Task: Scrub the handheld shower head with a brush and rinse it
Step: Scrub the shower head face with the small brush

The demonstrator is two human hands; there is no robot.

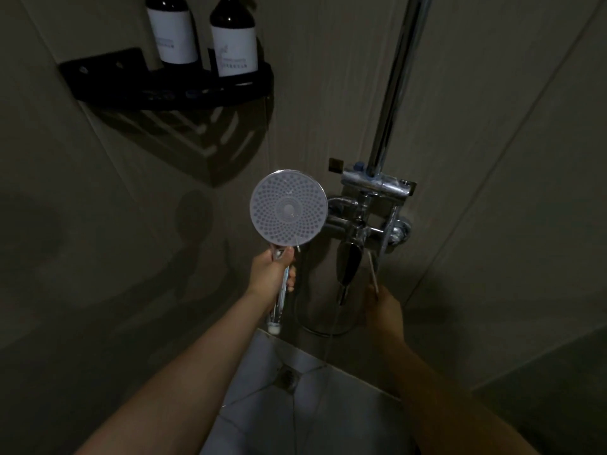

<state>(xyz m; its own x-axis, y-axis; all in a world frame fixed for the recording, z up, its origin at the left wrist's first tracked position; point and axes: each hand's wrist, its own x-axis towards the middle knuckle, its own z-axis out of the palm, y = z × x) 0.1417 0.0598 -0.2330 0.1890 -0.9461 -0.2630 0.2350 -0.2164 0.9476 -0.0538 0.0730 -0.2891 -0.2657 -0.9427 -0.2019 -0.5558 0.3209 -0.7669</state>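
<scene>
the left hand [271, 274] grips the shower head [288, 208] upright, face exposed for scrubbing, while the right hand [382, 307], beside it, pinches a thin brush [372, 270].

Two bottles [172, 31], seemingly one brush [373, 270]

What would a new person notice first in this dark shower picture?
The eye goes first to the pale round shower head at the centre, its nozzle face turned to the camera, held by its handle in the left hand. To its right shine the chrome taps, where the right hand holds a thin brush. Top left, two dark bottles stand on a black corner shelf.
</scene>
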